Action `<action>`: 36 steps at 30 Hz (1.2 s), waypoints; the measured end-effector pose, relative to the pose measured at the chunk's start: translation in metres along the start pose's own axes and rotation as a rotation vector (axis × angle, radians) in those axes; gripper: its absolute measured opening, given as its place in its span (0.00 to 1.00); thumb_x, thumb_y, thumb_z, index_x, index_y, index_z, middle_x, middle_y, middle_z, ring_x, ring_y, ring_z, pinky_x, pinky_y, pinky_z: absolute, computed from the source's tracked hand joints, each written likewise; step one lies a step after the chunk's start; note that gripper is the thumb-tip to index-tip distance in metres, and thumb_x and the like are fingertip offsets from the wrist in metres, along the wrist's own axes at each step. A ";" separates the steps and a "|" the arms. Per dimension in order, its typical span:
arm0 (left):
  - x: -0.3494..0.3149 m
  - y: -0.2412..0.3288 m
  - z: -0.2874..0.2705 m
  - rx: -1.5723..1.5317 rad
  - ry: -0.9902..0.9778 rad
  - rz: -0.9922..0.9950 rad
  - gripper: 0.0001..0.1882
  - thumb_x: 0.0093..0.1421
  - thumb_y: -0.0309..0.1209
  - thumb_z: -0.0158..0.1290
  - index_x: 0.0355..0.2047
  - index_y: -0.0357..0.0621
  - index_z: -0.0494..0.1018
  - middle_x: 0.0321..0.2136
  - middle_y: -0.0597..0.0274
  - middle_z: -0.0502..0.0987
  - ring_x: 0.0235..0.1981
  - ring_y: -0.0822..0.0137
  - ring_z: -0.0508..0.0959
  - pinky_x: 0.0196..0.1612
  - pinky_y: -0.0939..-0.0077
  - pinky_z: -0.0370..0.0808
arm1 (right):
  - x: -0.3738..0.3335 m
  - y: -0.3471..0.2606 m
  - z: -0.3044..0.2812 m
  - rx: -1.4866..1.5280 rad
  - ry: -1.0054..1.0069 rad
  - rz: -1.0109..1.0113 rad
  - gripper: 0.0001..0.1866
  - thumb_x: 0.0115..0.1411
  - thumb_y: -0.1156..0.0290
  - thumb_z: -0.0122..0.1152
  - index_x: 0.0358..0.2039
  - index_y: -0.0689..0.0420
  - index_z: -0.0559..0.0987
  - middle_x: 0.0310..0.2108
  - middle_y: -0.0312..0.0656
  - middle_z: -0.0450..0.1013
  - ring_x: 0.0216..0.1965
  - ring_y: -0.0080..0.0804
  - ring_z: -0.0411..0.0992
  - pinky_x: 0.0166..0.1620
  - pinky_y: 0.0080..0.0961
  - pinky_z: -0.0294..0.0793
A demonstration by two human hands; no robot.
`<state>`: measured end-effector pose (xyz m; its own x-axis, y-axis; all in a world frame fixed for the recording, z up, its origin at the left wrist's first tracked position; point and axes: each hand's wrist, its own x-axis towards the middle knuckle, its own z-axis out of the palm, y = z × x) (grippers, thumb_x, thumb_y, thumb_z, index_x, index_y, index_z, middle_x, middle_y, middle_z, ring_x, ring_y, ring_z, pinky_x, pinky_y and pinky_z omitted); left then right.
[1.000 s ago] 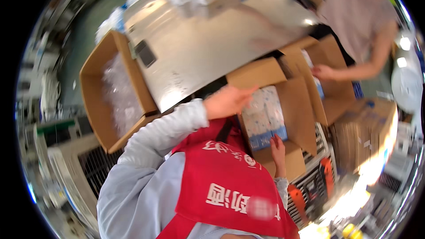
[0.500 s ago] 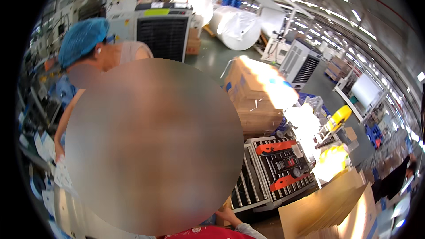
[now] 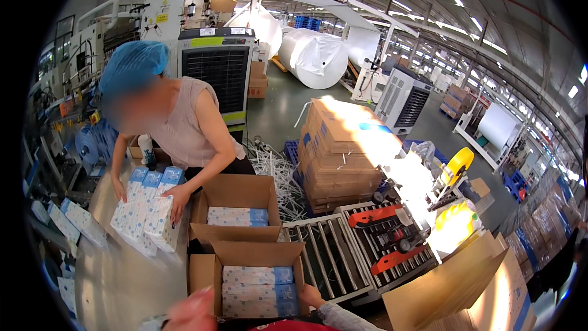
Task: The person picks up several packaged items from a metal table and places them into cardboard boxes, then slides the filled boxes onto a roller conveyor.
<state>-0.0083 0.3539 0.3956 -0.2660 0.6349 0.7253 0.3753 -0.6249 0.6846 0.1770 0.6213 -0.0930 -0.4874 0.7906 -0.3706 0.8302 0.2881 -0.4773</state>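
Directly in front of me stands an open cardboard box [image 3: 204, 273] holding several white packs [image 3: 254, 294] with blue ends and small printed dots. My right hand [image 3: 312, 296] grips the right wall of this box, fingers at its upper edge. At the box's near left corner is my left hand [image 3: 191, 314], smeared by motion, so its fingers cannot be made out. Just beyond is a second open cardboard box [image 3: 236, 190], with similar packs [image 3: 237, 216] low inside. Across from me a co-worker in a blue hair cap [image 3: 136, 64] presses a row of packs [image 3: 146, 211] together between both hands.
A metal table [image 3: 128, 282] lies on the left. To the right, a roller conveyor [image 3: 327, 251] leads to a taping machine with orange guides [image 3: 392, 260]. Flat cardboard sheets [image 3: 441, 288] stand at the near right. Stacked cartons [image 3: 343, 153] and white strips [image 3: 275, 178] lie behind.
A large blurred patch hid the middle before; the boxes, packs and table show now. My left hand has come into view. My right hand stays near the same place.
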 end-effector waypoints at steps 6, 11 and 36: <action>0.017 0.053 0.009 -0.459 0.170 0.236 0.26 0.64 0.55 0.40 0.50 0.51 0.72 0.49 0.56 0.73 0.48 0.44 0.71 0.54 0.42 0.63 | -0.006 -0.014 -0.001 -0.026 0.057 -0.060 0.20 0.55 0.60 0.53 0.42 0.60 0.73 0.35 0.58 0.76 0.39 0.57 0.75 0.41 0.48 0.74; 0.022 0.037 -0.024 -0.237 0.017 0.352 0.23 0.62 0.45 0.45 0.52 0.45 0.70 0.46 0.53 0.74 0.46 0.47 0.72 0.56 0.46 0.63 | -0.005 -0.003 -0.003 -0.045 0.094 -0.053 0.25 0.55 0.51 0.54 0.44 0.60 0.73 0.35 0.59 0.75 0.40 0.58 0.74 0.41 0.48 0.74; -0.362 -0.066 -0.203 0.754 0.708 -1.097 0.23 0.59 0.34 0.54 0.54 0.40 0.68 0.43 0.48 0.75 0.42 0.51 0.76 0.44 0.65 0.74 | -0.063 -0.666 0.179 0.094 -0.455 -1.771 0.20 0.59 0.67 0.58 0.51 0.61 0.72 0.56 0.55 0.64 0.56 0.53 0.63 0.57 0.42 0.63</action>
<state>-0.1172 0.0735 0.1025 -0.9880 0.1369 -0.0720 0.0086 0.5134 0.8581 -0.3937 0.2826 0.1062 -0.7135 -0.5708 0.4064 -0.6922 0.4843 -0.5350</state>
